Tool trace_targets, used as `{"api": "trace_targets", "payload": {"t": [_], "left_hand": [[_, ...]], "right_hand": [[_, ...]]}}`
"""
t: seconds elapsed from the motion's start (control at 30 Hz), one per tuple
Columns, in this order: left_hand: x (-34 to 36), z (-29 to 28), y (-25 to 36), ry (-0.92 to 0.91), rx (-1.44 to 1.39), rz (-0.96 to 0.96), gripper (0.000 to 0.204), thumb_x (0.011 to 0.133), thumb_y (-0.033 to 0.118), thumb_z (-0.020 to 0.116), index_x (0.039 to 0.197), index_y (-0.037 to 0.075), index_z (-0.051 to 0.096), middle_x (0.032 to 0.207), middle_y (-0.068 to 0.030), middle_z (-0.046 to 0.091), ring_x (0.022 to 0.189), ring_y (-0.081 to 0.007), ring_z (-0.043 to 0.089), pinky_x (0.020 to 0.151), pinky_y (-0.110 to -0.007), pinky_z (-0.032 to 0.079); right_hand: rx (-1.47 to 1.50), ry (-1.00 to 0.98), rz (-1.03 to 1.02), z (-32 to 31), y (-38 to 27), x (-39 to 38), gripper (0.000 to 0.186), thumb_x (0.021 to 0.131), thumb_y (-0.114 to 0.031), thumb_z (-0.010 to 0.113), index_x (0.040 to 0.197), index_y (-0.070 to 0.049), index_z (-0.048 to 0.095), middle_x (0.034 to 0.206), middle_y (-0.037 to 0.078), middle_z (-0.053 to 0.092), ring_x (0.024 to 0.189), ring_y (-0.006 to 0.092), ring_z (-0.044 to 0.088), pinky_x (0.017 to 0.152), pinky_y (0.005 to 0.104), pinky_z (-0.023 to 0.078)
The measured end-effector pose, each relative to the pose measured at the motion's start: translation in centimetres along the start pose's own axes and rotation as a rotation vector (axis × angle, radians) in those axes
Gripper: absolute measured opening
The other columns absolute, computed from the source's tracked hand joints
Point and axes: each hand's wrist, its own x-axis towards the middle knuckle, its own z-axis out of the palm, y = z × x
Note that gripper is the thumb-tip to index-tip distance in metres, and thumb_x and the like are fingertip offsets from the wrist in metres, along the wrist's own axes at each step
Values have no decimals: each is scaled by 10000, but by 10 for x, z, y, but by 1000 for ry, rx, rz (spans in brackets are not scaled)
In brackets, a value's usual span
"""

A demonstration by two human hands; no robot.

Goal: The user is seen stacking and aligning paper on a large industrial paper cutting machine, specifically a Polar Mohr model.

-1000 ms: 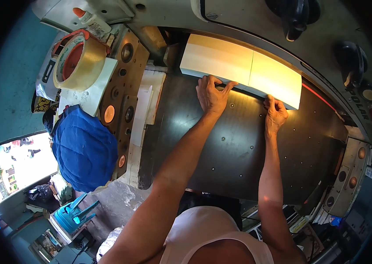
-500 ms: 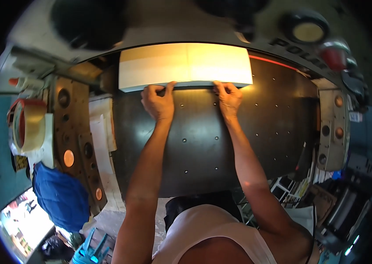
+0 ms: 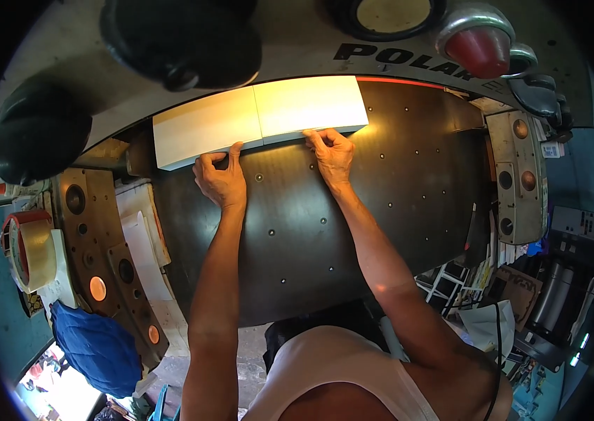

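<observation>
Two white stacks that look like paper, a left one (image 3: 205,125) and a right one (image 3: 311,104), lie end to end at the far edge of a dark metal table (image 3: 297,252). A thin seam parts them. My left hand (image 3: 223,181), fingers curled and thumb raised, is closed at the front edge of the left stack. My right hand (image 3: 333,156) pinches at the front edge of the right stack, just right of the seam. Both sets of fingertips touch the stacks' front face, and their undersides are hidden.
Behind the stacks rises a grey machine body (image 3: 311,52) with dark knobs (image 3: 184,42) and a red lamp (image 3: 481,50). Perforated metal side pieces flank the table, left (image 3: 90,231) and right (image 3: 518,175). Tape rolls (image 3: 34,252) and a blue cloth (image 3: 97,351) are at the left.
My view has tilted up and turned, so more of the machine front shows. Both hands keep their closed pose at the stacks' front edge, and the seam between the stacks shows more plainly.
</observation>
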Motion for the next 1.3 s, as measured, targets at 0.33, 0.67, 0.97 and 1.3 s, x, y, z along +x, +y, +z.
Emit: {"api": "trace_targets", "payload": {"t": [0.33, 0.67, 0.97, 1.3], "left_hand": [[0, 1, -1, 13, 4, 26, 498, 762, 511, 821, 796, 95, 547, 835, -15, 589, 930, -263, 567, 845, -464, 422], [-1, 4, -4, 78, 61, 90, 495, 756, 464, 848, 752, 62, 559, 788, -56, 621, 848, -291, 602, 744, -451, 483], [-1, -52, 2, -463, -568, -143, 402, 835, 367, 805, 1071, 66, 679, 1060, -115, 689, 1105, -275, 613, 978, -417, 462], [-224, -314, -67, -985, 680, 653, 1172, 598, 348, 927, 1568, 194, 289, 1631, -193, 166, 1519, -391, 124, 1200, -607, 144]], "right_hand": [[6, -9, -15, 0, -2, 0, 185, 853, -180, 795, 801, -8, 752, 666, 57, 714, 595, 86, 640, 573, 240, 499], [8, -15, -7, -2, 3, -1, 209, 858, -201, 791, 794, -6, 748, 668, 65, 718, 596, 84, 644, 572, 241, 505], [-90, -398, 16, -44, -37, -22, 363, 861, -290, 793, 1039, 8, 688, 831, 102, 713, 751, 176, 674, 686, 320, 554], [-1015, -796, -619, -391, -59, -155, 965, 586, -212, 891, 1428, -82, 439, 1418, 169, 467, 1339, 365, 435, 1106, 460, 386]]}}
